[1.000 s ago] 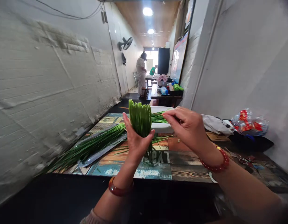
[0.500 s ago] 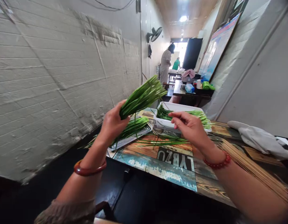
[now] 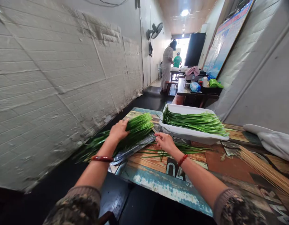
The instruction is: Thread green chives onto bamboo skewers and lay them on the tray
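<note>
- Found bunch of chives (image 3: 141,122) at left on the table (image 3: 168,189), over a tray (image 3: 137,146), with pale ends toward the right and dark leaves trailing past the left edge.
- Saw left hand (image 3: 120,130) laid over the bunch with fingers loosely bent; cannot tell a firm hold from a light rest.
- Saw right hand (image 3: 163,141) just right of the pale ends, with thumb and finger drawn nearly together beside thin sticks (image 3: 154,129); cannot tell whether pinching one.
- Judged the bunch light, fairly stiff at the pale ends, limp toward the leaf tips (too blurred here to count).
- Expect easy sliding of stalk over stalk, more so if damp, and bruising or creasing under a hard squeeze.
- Take hold around the firmer pale part, with the whole hand wrapped; avoid lifting by the leaf tips.
- Noted other chives (image 3: 193,121) lengthwise in a white tub (image 3: 196,135) at far right, with loose stalks (image 3: 179,148) on its near side.
</note>
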Available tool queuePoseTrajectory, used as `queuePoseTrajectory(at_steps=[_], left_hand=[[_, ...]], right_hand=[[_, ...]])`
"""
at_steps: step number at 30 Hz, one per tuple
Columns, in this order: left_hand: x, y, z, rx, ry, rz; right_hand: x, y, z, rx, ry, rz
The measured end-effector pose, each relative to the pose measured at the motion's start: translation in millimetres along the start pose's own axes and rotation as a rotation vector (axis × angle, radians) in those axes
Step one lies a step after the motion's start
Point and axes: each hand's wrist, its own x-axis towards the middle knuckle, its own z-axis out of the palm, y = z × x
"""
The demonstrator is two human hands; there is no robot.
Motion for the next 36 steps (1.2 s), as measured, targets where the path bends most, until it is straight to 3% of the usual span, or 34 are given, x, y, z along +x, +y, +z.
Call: queuePoseTrajectory(at_steps=[3,7,11,17,20,24,26,29,32,36], left_hand=[[12,5,39.0,-0.002,-0.125,0.068],[15,-5,68.3,0.069,-0.08,0.117],[8,-16,73.6,0.183,-0.031,0.167],[-9,-13,92.4,0.268,0.046,0.127],[-9,-12,100.4,0.27,0.023,0.092],[-7,-14,95.3,0.244,-0.042,0.066],[-8,-14,88.7,0.227,-0.003,0.055],[-15,-9,78.7,0.161,0.156,0.05],[-27,6,72.7,0.029,0.271,0.132],[-48,42,77.2,-0.086,0.274,0.288]], right_hand=[[8,15,-7,-0.097,0.013,-0.01],[6,20,-17,-0.2,0.01,-0.04],[-2,14,-20,-0.402,-0.026,-0.07],[-10,3,-19,-0.704,-0.091,-0.098],[-12,-3,-21,-0.73,-0.096,-0.096],[-29,-2,-33,-0.661,-0.013,-0.165],[-43,9,-46,-0.602,0.025,-0.202],[-69,39,-74,-0.526,0.068,-0.2],[-95,78,-109,-0.472,0.167,-0.15],[-120,122,-146,-0.379,0.32,-0.111]])
